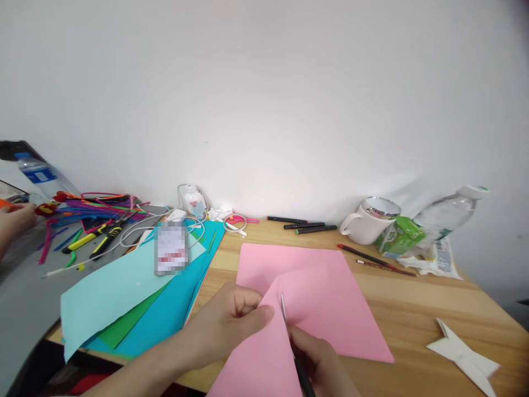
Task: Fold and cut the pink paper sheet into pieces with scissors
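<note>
My left hand (235, 317) pinches a pink sheet of paper (260, 353) between thumb and fingers, holding it raised and tilted over the table. My right hand (320, 358), low in the view, is closed round the dark handles of a pair of scissors (284, 309). A blade shows against the raised sheet, at a cut edge in the paper. Beneath lies another pink sheet (347, 309), flat on the wooden table. Part of the scissors is hidden by the paper and my fingers.
Left are coloured sheets (124, 292) with a phone (171, 248) on top, and pliers (105, 240) by pipe cleaners (99, 209). A co-worker's hand (16, 220) is far left. Markers (309, 226), a mug (367, 220), a bottle (450, 212) and a folded white paper shape (465, 355) stand or lie around.
</note>
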`<state>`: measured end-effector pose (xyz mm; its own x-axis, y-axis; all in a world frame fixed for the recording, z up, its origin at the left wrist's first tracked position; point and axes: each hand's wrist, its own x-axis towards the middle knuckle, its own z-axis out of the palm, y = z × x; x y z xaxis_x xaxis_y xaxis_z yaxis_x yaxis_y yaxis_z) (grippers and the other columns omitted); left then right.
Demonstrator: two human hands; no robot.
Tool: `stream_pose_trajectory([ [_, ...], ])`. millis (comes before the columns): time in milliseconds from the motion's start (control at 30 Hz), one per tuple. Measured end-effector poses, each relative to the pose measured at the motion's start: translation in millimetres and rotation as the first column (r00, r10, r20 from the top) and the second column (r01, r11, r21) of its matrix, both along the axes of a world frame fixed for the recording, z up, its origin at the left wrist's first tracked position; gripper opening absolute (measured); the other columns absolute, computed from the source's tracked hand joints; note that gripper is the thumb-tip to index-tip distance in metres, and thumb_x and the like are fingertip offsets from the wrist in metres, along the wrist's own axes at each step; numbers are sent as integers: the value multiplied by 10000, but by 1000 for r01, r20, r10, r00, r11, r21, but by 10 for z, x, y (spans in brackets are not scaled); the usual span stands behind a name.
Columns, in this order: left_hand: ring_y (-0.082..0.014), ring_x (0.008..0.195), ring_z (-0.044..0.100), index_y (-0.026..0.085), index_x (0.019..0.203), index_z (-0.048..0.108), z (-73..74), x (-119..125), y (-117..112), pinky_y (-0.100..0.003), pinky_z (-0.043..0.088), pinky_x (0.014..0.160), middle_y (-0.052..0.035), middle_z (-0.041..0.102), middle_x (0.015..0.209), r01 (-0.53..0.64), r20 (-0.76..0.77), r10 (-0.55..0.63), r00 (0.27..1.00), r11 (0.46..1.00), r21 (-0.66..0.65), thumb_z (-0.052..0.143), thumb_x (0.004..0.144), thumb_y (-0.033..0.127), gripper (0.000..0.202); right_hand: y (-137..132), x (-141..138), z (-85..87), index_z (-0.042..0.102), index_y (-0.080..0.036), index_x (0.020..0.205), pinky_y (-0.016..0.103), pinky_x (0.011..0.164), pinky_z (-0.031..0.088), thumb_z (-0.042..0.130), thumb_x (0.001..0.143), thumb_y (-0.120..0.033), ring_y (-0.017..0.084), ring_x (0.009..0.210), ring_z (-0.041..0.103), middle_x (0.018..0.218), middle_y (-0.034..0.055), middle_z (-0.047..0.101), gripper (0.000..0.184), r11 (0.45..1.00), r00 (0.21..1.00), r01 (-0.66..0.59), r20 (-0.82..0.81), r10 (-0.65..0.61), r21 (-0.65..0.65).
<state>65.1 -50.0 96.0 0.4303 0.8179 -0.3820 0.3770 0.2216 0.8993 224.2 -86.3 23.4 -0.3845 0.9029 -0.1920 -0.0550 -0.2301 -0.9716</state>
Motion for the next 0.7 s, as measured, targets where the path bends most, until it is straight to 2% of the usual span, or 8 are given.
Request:
stream_pose_trajectory([
  [200,-72,464,191,197,530,301,35,-6,28,-239,137,428,78,236,511,14,-29,-13,999,999,38,455,799,523,449,17,-4,25,690,-165,729,225,532,418,692,642,-353,177,611,528,586,9,602,207,1000,1000,3,-11,-3,-7],
  [500,-71,468,192,194,547,322,-2,-3,27,-248,129,437,76,250,515,19,5,-19,1000,1000,10,454,812,501,426,26,-8,38,710,-165,785,262,573,447,704,643,-365,197,606,558,595,12,634,246,1000,999,10,-42,-11,-22],
  [700,-69,465,169,194,538,313,-3,3,48,-253,122,434,78,241,506,13,26,-14,1000,1000,10,465,808,510,442,34,21,7,692,-163,703,255,571,435,698,646,-350,186,591,539,553,1,603,196,1000,999,-4,-32,4,-13],
])
